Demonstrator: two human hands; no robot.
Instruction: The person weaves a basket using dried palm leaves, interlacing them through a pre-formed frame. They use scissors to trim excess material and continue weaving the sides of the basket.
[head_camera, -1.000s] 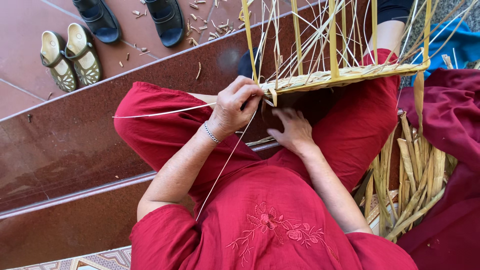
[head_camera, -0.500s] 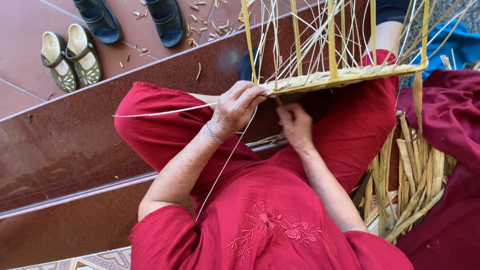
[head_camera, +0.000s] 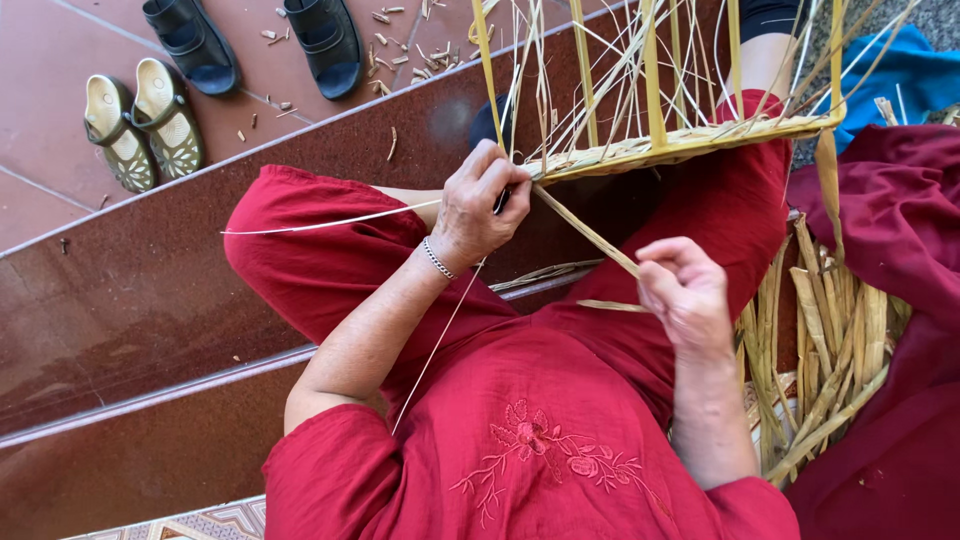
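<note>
Since before, our right hand (head_camera: 690, 295) has drawn back, pinching the reed strip (head_camera: 585, 232) taut, slanting up-left to the basket rim (head_camera: 690, 142); left hand (head_camera: 480, 205) clamps there.

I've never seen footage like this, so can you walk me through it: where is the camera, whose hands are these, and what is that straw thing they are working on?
The one camera sits on the person's head and looks down, so you see their own lap, red clothes and both arms. There is no machine here, only two bare hands. The left hand, with a bracelet at the wrist, pinches the edge of a half-woven basket, whose pale yellow stakes stick up from a woven rim. The right hand pulls a flat straw strip that runs slanting from the rim to its fingers. The person sits on polished brown stone steps. A bundle of spare straw lies beside the right arm. On the tiled floor beyond are a pair of pale shoes, a pair of black sandals and scattered straw clippings.
</note>
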